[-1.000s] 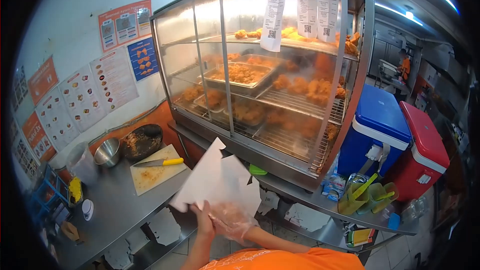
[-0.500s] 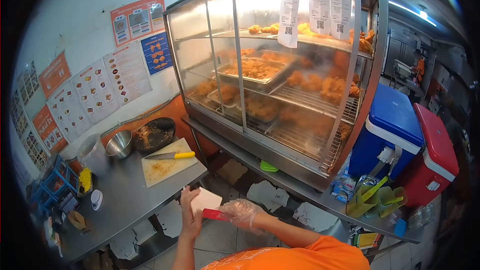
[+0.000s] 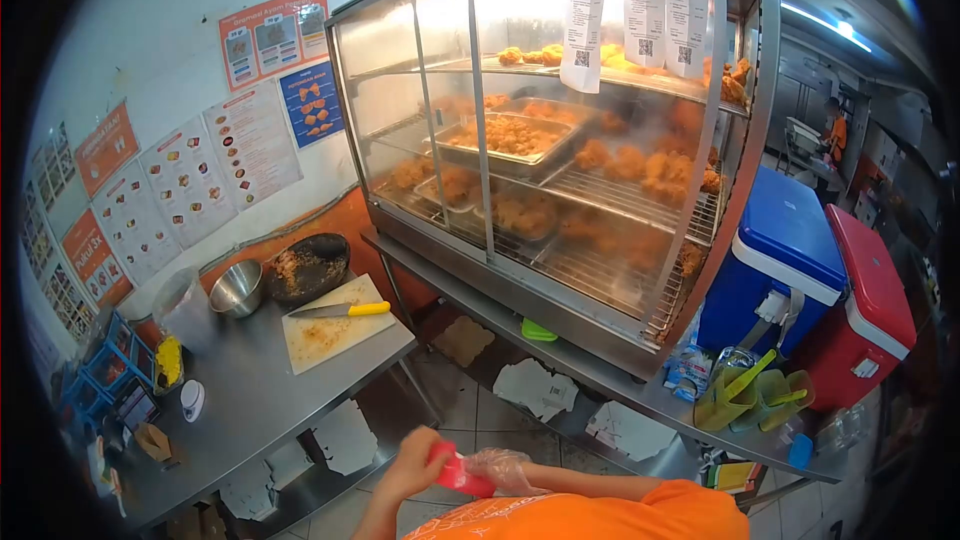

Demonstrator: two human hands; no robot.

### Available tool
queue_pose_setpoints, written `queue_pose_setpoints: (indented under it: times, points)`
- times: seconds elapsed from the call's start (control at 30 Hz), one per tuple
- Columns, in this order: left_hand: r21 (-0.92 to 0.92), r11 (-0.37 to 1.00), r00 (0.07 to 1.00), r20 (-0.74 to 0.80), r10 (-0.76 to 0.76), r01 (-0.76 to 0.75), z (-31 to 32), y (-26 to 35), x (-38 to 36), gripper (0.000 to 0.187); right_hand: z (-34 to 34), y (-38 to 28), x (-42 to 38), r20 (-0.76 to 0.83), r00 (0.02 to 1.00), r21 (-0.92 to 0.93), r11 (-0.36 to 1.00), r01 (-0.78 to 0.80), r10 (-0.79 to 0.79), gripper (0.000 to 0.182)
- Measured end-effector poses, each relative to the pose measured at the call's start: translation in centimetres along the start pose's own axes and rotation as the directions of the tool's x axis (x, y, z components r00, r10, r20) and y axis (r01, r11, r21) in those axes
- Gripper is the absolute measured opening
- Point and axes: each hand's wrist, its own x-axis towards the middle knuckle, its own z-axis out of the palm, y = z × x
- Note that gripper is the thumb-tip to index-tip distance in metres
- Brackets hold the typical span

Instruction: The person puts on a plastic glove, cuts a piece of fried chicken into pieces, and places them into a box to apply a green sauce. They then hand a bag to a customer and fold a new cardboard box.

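Head view, bottom centre of the frame: the bare left hand [image 3: 415,462] and the right hand [image 3: 497,467], in a clear plastic glove, meet close to the orange shirt, both closed on a small red folded piece [image 3: 452,470] — pinched between them, likely to keep it flat. Upper left of them, a yellow-handled knife [image 3: 342,310] lies on a white cutting board [image 3: 330,335].

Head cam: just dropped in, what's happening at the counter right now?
A person in an orange shirt holds a small red item between both hands, close to the chest: bare left hand, right hand in a clear plastic glove. What the item is cannot be told. On the steel table, a yellow-handled knife lies untouched on a cutting board, beside a glass warmer of fried chicken.
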Motion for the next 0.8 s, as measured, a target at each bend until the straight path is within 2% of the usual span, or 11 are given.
queue_pose_setpoints:
  times: [0.07, 0.13, 0.2, 0.23, 0.27, 0.37, 0.47, 0.6, 0.67, 0.73, 0.8]
  points:
    - [-0.032, 0.969, 0.879, -0.414, -0.237, 0.246, 0.7, 0.5, 0.5, 0.018, -1.1, -1.3, -0.4, 0.115, 0.962, 0.410, 0.870, -0.274, 0.249, 0.040]
    - [0.053, 0.977, 0.928, -0.327, -0.179, 0.207, 0.4, 1.3, 0.4, 0.016, -2.7, -3.3, -1.2, 0.139, 0.958, 0.362, 0.887, -0.285, 0.251, 0.040]
    - [-0.024, 0.998, 0.997, 0.049, -0.065, 0.067, -0.3, 0.9, -0.1, 0.016, -2.6, -3.2, -1.5, 0.168, 0.953, 0.306, 0.906, -0.292, 0.251, 0.042]
    - [-0.080, 0.990, 0.986, 0.132, -0.106, 0.117, -0.4, 0.0, -0.2, 0.017, -1.8, -2.3, -1.5, 0.049, 0.994, 0.229, 0.968, -0.102, 0.093, 0.038]
    - [-0.082, 0.990, 0.985, 0.135, -0.107, 0.119, -0.2, -0.2, -0.6, 0.017, -1.2, -1.7, -1.5, -0.055, 0.995, 0.130, 0.988, 0.086, -0.080, 0.035]
    - [-0.170, 0.981, 0.995, -0.030, -0.096, 0.090, 0.2, 0.5, -0.6, 0.020, -4.2, -5.4, -1.9, 0.084, 0.974, -0.146, 0.969, -0.199, 0.212, 0.033]
    - [0.017, 0.999, 0.996, 0.086, 0.038, -0.039, 1.5, 0.7, -0.7, 0.019, -2.7, -2.2, -0.4, 0.224, 0.972, -0.264, 0.964, -0.015, 0.076, 0.033]
    - [-0.415, 0.801, 0.900, 0.253, -0.355, 0.432, 2.0, 1.4, -1.9, 0.020, -5.1, -3.7, -1.9, 0.148, 0.980, -0.139, 0.984, -0.111, 0.132, 0.032]
    - [-0.217, 0.855, 0.861, -0.095, -0.499, 0.472, 2.5, 0.0, -1.9, 0.025, -8.4, -6.7, -1.9, -0.240, 0.950, -0.408, 0.867, -0.286, 0.200, 0.026]
    - [-0.343, 0.844, 0.737, -0.419, -0.530, 0.412, 2.6, -1.6, -1.7, 0.026, -9.1, -6.0, -3.5, -0.843, 0.502, -0.232, 0.972, -0.022, -0.190, 0.023]
    - [-0.433, 0.806, 0.636, -0.500, -0.588, 0.404, 3.0, -2.6, -2.6, 0.025, -9.1, -7.4, -4.2, -0.790, 0.552, -0.346, 0.937, -0.043, -0.267, 0.032]
